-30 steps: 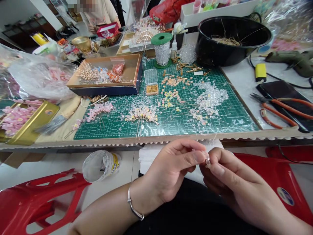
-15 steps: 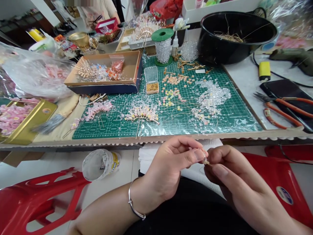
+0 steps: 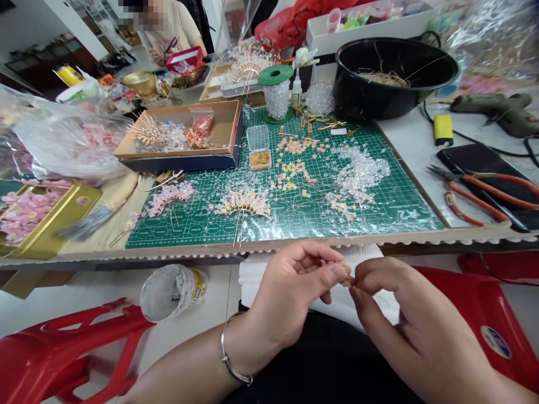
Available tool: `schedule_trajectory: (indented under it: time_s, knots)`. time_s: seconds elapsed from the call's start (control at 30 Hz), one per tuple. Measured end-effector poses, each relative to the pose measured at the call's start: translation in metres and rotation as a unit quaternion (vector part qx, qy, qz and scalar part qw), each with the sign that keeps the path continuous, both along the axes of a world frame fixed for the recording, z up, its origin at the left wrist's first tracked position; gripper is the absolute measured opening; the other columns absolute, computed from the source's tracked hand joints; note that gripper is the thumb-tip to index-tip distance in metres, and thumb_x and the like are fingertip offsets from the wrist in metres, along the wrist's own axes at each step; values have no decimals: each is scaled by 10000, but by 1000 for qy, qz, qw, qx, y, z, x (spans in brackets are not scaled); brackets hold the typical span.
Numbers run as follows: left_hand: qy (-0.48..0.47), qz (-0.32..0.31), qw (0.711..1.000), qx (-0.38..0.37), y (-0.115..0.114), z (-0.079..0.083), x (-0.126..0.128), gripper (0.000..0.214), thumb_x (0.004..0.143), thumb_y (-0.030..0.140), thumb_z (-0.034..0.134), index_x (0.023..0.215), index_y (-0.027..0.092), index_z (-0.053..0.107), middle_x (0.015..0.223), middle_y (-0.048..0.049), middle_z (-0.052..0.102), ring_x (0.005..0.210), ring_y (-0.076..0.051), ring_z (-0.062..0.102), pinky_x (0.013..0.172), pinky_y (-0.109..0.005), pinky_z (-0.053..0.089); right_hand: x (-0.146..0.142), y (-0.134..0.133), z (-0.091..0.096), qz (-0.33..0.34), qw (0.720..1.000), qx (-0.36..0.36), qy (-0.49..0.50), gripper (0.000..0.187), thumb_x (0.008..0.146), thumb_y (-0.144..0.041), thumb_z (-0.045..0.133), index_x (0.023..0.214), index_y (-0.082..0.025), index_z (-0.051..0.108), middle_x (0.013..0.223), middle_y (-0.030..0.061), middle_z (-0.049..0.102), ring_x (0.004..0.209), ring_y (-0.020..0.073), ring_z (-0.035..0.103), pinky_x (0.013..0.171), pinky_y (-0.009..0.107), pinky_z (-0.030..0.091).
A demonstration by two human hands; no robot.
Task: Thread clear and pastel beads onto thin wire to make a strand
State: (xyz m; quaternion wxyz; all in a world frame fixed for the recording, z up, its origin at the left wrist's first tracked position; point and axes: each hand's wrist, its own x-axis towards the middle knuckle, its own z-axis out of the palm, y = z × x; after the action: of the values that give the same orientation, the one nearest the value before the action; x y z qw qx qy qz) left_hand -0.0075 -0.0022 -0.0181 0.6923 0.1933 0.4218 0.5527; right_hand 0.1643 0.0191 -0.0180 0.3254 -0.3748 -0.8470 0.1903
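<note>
My left hand [image 3: 295, 292] and my right hand [image 3: 404, 320] meet fingertip to fingertip over my lap, below the table's front edge. Both pinch one tiny bead piece [image 3: 347, 281], mostly hidden between the fingers. A silver bangle [image 3: 231, 359] circles my left wrist. On the green cutting mat [image 3: 391, 196] lie beaded hairpieces [image 3: 244, 203], a pink beaded spray [image 3: 168, 196], clear beads [image 3: 360, 168], small pastel beads [image 3: 292, 171] and gold pins [image 3: 324, 120].
A cardboard box [image 3: 181, 134] of ornaments, a small clear case [image 3: 259, 146], a bead spool [image 3: 277, 92] and a black bowl [image 3: 396, 73] sit behind. Orange pliers [image 3: 480, 193], a phone [image 3: 488, 163] and a glue gun [image 3: 497, 106] lie right. Another person [image 3: 168, 28] sits opposite. Red stools [image 3: 67, 353] flank me.
The bead showed between my fingertips before; now both hands have closed tighter on it and it is nearly hidden. The view has tilted slightly; the hands stay in place.
</note>
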Motion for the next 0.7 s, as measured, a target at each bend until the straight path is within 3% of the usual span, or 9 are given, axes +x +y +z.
schedule_trajectory:
  time_s: [0.17,0.37,0.53,0.7]
  knots:
    - [-39,-28,999,1,0,6,0,215,760,222,888,822,146,697,690,-4,712,665,-104,678,561,-183,472,9,13,15,72,995,66,-27,217,1009,-168,509,1219,-191,558,1053,93,728,924,184,725,741,269,583]
    - [-55,-52,997,-24,-3,7,-1,227,762,213,893,820,133,689,698,-18,733,673,-113,708,582,-184,519,16,33,25,164,975,144,-41,263,955,-59,504,1127,-188,655,1000,93,737,886,205,725,785,323,606]
    - [-61,-60,996,-20,-6,8,-3,252,751,202,902,832,132,674,701,-15,736,667,-108,710,608,-185,531,17,41,30,208,972,91,-57,215,998,-96,462,1054,-206,638,936,50,701,810,170,693,719,292,582]
    - [-16,-73,997,-27,-7,7,0,384,672,294,960,802,131,638,685,-13,718,601,-81,664,607,-187,517,18,39,32,220,969,69,-94,142,1005,-125,470,979,-216,576,884,37,672,764,164,667,690,290,530]
